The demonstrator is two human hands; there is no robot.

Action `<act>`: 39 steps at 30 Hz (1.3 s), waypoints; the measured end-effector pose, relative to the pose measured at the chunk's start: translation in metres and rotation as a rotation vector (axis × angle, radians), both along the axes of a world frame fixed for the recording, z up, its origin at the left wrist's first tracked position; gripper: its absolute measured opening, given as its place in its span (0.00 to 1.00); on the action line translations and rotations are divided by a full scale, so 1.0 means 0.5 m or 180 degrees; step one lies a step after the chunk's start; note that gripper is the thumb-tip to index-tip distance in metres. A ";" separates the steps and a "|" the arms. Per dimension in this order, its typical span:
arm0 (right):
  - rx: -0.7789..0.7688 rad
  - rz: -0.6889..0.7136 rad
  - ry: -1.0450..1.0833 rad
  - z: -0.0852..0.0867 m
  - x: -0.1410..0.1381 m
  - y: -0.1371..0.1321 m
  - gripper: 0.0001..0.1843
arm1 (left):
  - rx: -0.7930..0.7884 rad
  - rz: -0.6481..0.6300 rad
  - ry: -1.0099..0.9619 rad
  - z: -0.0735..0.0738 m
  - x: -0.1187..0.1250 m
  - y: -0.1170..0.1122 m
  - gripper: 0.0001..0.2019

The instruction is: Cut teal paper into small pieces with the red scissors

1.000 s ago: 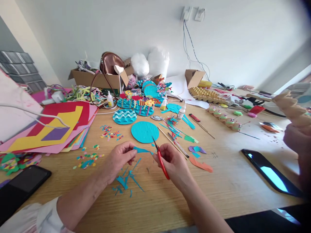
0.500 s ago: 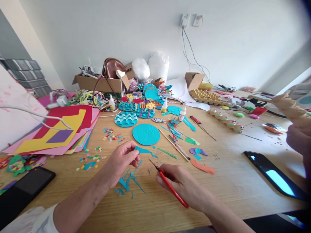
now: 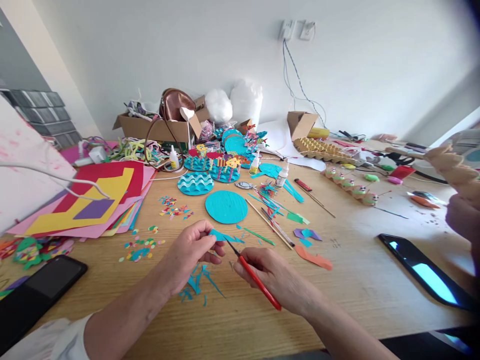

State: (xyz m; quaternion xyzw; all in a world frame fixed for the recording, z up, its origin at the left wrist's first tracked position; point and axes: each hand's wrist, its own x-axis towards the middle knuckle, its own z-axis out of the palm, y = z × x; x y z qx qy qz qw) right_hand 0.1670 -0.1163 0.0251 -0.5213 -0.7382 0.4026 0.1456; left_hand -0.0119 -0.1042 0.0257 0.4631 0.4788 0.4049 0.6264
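From where I stand, the surface [image 3: 356, 300] is pale matt wood with a fine straight grain. The scissors [image 3: 258, 282] have glossy red plastic handles and thin dark metal blades. The teal scrap [image 3: 221, 235] and the coloured sheets [image 3: 86, 210] look like smooth, matt craft paper. The left phone [image 3: 41, 287] and right phone [image 3: 423, 270] are glossy black glass. The cardboard box [image 3: 150, 129] is dull brown.

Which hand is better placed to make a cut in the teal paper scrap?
Right, probably. The right hand holds the red-handled scissors, their tips close to the teal paper scrap. The left hand pinches that scrap, so its grip is taken.
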 end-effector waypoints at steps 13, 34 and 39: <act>-0.0078 0.0034 -0.0009 -0.004 -0.009 0.003 0.19 | -0.0051 -0.0083 -0.0206 -0.015 0.003 -0.005 0.05; -0.0143 0.0069 -0.0075 -0.009 -0.016 0.001 0.23 | -0.0109 -0.0143 -0.0348 -0.023 0.011 -0.009 0.04; -0.0136 0.0072 -0.0024 -0.012 -0.016 0.001 0.22 | -0.0094 -0.0149 -0.0355 -0.027 0.010 -0.010 0.04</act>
